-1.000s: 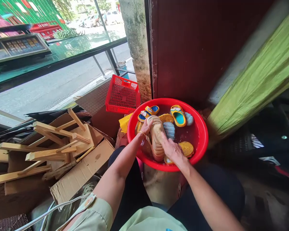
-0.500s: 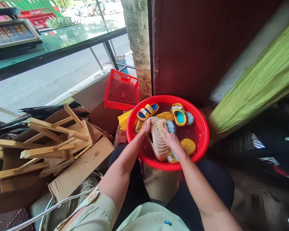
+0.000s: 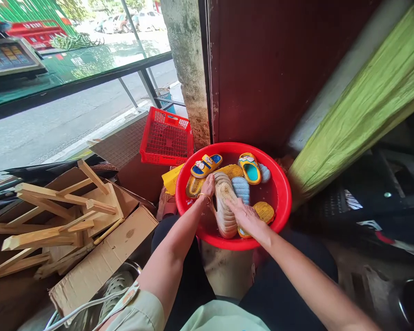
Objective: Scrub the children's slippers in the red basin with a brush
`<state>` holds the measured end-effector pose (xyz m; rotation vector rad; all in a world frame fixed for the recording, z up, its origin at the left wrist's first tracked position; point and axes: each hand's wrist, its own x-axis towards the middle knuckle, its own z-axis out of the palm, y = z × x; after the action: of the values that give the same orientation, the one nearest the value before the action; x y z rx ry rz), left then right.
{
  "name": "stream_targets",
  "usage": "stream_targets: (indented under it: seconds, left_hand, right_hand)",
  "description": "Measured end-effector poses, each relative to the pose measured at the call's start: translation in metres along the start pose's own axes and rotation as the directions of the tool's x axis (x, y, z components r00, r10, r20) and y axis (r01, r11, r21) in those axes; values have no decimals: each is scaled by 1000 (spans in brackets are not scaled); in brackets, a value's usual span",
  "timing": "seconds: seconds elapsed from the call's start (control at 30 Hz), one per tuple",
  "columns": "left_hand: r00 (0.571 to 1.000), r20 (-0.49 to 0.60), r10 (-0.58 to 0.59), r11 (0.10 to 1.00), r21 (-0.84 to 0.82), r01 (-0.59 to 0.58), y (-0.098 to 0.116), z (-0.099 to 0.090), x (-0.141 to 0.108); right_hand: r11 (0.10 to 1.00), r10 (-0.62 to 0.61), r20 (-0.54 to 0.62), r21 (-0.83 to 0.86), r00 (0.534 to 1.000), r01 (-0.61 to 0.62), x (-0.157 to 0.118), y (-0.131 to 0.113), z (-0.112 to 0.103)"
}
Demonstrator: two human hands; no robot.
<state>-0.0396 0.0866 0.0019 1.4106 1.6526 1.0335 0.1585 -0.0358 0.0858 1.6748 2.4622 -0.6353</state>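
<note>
My left hand grips the far left side of a beige slipper, whose ridged sole faces up. My right hand reaches onto that sole, its fingers closed on what looks like a small tan brush, partly hidden and hard to make out. Around the slipper in the red basin lie a yellow-and-blue slipper, a yellow clog with a teal inside, a light-blue slipper and yellow soles. Dark-looking water stands in the basin.
A red plastic crate stands behind the basin at left. Wooden stool legs and flattened cardboard are piled at left. A maroon door panel rises behind, and a green curtain hangs at right.
My right hand and the tan brush have shifted along the slipper's sole. The slipper has turned, so its sole shows narrower. The whole view has shifted slightly.
</note>
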Motion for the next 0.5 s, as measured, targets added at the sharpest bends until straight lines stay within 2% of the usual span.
stream_targets:
  seconds: [0.07, 0.17, 0.33, 0.43, 0.5]
  left_hand:
    - [1000, -3, -23, 999, -39, 23, 1, 8, 1]
    - [1000, -5, 1, 997, -71, -1, 5, 15, 3]
    - [999, 3, 54, 993, -103, -54, 5, 9, 4]
    - [999, 22, 43, 996, -79, -41, 2, 8, 7]
    - [998, 36, 46, 998, -51, -44, -2, 10, 8]
  right_hand:
    - [1000, -15, 22, -4, 1000, 15, -17, 5, 3]
    - [999, 12, -44, 31, 999, -10, -20, 9, -3]
    - [994, 97, -128, 54, 987, -91, 21, 0, -18]
    - [978, 203, -119, 65, 972, -197, 37, 1, -15]
    - [970, 238, -109, 80, 965, -230, 38, 7, -7]
